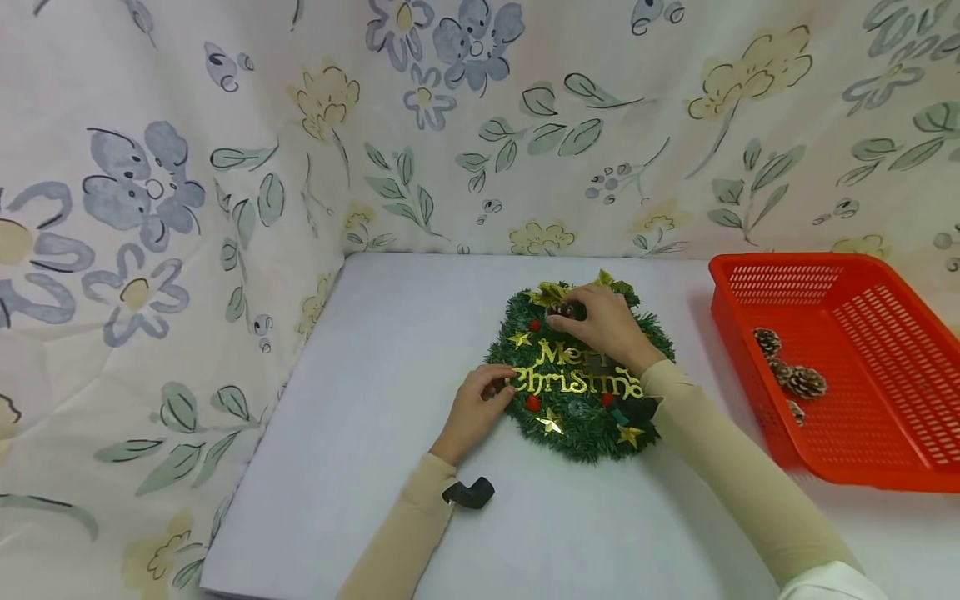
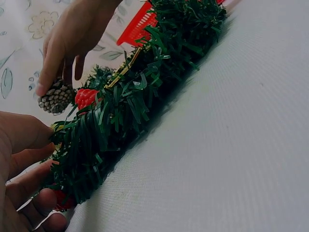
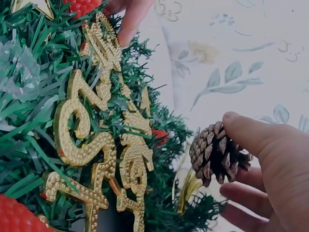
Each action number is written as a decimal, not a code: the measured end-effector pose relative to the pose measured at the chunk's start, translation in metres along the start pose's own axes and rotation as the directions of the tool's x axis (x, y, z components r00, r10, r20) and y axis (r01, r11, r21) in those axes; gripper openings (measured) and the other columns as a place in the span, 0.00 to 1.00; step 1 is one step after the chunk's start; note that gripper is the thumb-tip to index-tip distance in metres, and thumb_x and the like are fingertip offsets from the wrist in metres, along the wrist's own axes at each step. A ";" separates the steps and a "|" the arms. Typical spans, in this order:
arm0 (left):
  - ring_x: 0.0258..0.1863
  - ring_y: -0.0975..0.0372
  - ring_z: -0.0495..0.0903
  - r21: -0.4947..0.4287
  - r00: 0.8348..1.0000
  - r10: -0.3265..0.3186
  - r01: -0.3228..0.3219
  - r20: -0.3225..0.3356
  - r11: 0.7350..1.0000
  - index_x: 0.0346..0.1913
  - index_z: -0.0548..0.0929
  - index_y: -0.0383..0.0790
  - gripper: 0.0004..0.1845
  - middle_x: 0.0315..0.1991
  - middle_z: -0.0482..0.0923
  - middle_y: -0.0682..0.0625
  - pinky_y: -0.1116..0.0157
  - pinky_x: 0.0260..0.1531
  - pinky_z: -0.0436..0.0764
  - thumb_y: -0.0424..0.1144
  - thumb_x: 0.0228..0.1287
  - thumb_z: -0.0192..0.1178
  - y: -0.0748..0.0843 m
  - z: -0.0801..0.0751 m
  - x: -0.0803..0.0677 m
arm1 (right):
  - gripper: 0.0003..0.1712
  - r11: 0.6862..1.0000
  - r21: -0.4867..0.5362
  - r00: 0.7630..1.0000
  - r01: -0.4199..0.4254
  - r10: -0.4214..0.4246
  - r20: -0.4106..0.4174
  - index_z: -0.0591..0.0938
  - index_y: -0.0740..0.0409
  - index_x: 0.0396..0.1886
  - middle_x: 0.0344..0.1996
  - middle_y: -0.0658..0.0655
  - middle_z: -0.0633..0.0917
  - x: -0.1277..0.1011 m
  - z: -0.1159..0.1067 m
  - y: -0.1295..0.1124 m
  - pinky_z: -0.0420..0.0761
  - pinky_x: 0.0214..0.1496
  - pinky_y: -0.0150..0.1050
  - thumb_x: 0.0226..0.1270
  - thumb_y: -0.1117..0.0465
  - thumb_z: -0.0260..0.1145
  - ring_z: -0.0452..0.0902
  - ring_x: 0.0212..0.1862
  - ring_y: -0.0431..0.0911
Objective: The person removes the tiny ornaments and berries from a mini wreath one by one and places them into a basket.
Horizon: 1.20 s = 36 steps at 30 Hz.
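Note:
A green tinsel wreath (image 1: 581,442) lies on the white table, with gold "Merry Christmas" lettering (image 1: 573,382), gold stars (image 1: 550,422) and red berries (image 1: 532,403). My right hand (image 1: 603,321) pinches a brown pine cone (image 3: 215,152) between thumb and fingers over the wreath's top part, beside gold leaves (image 1: 550,293). At the wreath's left edge, my left hand (image 1: 480,408) grips the tinsel, thumb and fingers around the rim. The left wrist view shows those fingertips (image 2: 41,137) in the green strands and the pine cone (image 2: 57,98) held just above.
To the right stands a red plastic basket (image 1: 877,392) with several pine cones (image 1: 806,382) along its left side. A floral curtain (image 1: 525,167) hangs behind and to the left of the table (image 1: 390,358).

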<state>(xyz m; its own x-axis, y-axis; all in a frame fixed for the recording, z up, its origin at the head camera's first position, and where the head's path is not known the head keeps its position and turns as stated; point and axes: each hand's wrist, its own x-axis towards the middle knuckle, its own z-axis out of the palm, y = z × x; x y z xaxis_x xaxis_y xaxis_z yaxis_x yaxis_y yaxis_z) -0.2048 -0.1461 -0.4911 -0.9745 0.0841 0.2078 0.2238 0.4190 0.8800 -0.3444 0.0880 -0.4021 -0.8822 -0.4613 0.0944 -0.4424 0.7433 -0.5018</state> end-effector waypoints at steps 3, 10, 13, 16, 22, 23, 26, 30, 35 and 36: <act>0.44 0.55 0.73 -0.011 1.000 0.000 0.000 0.007 1.000 0.61 0.83 0.46 0.16 0.61 0.79 0.47 0.67 0.44 0.72 0.40 0.74 0.61 0.000 0.001 0.000 | 0.36 1.000 0.007 1.000 0.002 -0.002 -0.010 0.81 0.57 0.63 0.65 0.64 0.78 -0.002 -0.002 -0.001 0.56 0.72 0.69 0.67 0.35 0.67 0.69 0.68 0.62; 0.43 0.60 0.72 0.002 1.000 -0.003 0.003 0.020 1.000 0.61 0.82 0.46 0.16 0.58 0.78 0.49 0.67 0.44 0.73 0.39 0.74 0.60 0.002 0.001 0.002 | 0.40 0.994 0.101 0.998 -0.036 0.031 0.056 0.73 0.58 0.72 0.69 0.65 0.75 -0.004 -0.009 -0.005 0.70 0.69 0.63 0.70 0.37 0.65 0.70 0.69 0.62; 0.43 0.60 0.72 0.008 1.000 -0.006 0.006 0.021 1.000 0.61 0.82 0.45 0.16 0.59 0.78 0.48 0.66 0.44 0.73 0.39 0.74 0.60 0.002 0.000 0.003 | 0.40 0.989 0.135 0.996 -0.061 0.052 0.071 0.72 0.58 0.73 0.68 0.64 0.75 -0.003 -0.011 -0.008 0.74 0.66 0.61 0.70 0.39 0.65 0.73 0.67 0.60; 0.44 0.59 0.72 0.002 1.000 -0.011 0.011 0.010 1.000 0.61 0.82 0.45 0.16 0.61 0.78 0.48 0.66 0.44 0.72 0.40 0.74 0.60 0.002 -0.002 0.004 | 0.40 0.986 0.157 0.997 -0.056 0.047 0.061 0.71 0.56 0.73 0.66 0.62 0.77 -0.001 -0.014 -0.011 0.76 0.63 0.59 0.70 0.40 0.66 0.75 0.64 0.58; 0.46 0.53 0.73 -0.031 1.000 -0.029 0.029 -0.004 0.999 0.61 0.83 0.43 0.16 0.64 0.77 0.46 0.64 0.45 0.70 0.39 0.75 0.60 0.002 -0.005 0.007 | 0.37 0.980 0.198 0.998 -0.034 0.024 0.053 0.72 0.54 0.73 0.64 0.61 0.79 0.000 -0.023 -0.019 0.77 0.61 0.57 0.71 0.41 0.66 0.77 0.61 0.56; 0.47 0.53 0.73 -0.035 1.000 -0.030 0.030 -0.003 0.999 0.61 0.83 0.43 0.16 0.64 0.76 0.46 0.64 0.45 0.69 0.39 0.75 0.60 0.002 -0.005 0.007 | 0.37 0.979 0.202 0.998 -0.036 0.025 0.054 0.71 0.54 0.73 0.64 0.61 0.78 -0.001 -0.024 -0.020 0.77 0.61 0.57 0.71 0.42 0.66 0.77 0.61 0.57; 0.46 0.55 0.72 -0.030 1.000 -0.022 0.022 0.003 0.999 0.61 0.83 0.45 0.16 0.64 0.77 0.47 0.64 0.45 0.70 0.40 0.75 0.60 0.001 -0.005 0.007 | 0.37 0.978 0.202 0.998 -0.043 0.033 0.054 0.71 0.53 0.73 0.64 0.60 0.78 -0.002 -0.025 -0.018 0.77 0.62 0.58 0.71 0.41 0.66 0.77 0.62 0.57; 0.46 0.58 0.72 -0.019 1.000 -0.014 0.014 0.001 1.000 0.61 0.82 0.46 0.15 0.64 0.76 0.48 0.65 0.46 0.72 0.39 0.74 0.60 -0.001 -0.003 0.008 | 0.37 0.976 0.212 0.998 -0.045 0.036 0.046 0.71 0.52 0.73 0.63 0.60 0.78 -0.003 -0.026 -0.016 0.77 0.63 0.57 0.71 0.41 0.66 0.77 0.63 0.57; 0.46 0.59 0.72 -0.027 1.000 -0.024 0.024 0.011 0.999 0.60 0.82 0.45 0.15 0.64 0.76 0.47 0.66 0.46 0.72 0.38 0.74 0.60 -0.003 0.000 0.007 | 0.36 0.973 0.228 0.999 -0.040 0.031 0.044 0.72 0.54 0.72 0.62 0.60 0.79 -0.005 -0.028 -0.014 0.78 0.62 0.56 0.71 0.43 0.66 0.78 0.61 0.56; 0.47 0.59 0.72 -0.028 1.000 -0.022 0.023 0.013 0.999 0.60 0.82 0.44 0.15 0.64 0.76 0.47 0.66 0.46 0.72 0.38 0.74 0.60 -0.003 0.001 0.007 | 0.36 0.973 0.227 0.998 -0.041 0.032 0.045 0.72 0.54 0.72 0.61 0.60 0.79 -0.006 -0.028 -0.013 0.78 0.61 0.56 0.71 0.43 0.66 0.78 0.60 0.56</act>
<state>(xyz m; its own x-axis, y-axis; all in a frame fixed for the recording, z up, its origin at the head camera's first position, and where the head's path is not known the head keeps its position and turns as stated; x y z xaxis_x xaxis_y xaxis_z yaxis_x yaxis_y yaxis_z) -0.2118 -0.1460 -0.4924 -0.9794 0.0866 0.1824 0.2018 0.3950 0.8962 -0.3375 0.0942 -0.3722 -0.8877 -0.4588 0.0396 -0.3576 0.6325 -0.6871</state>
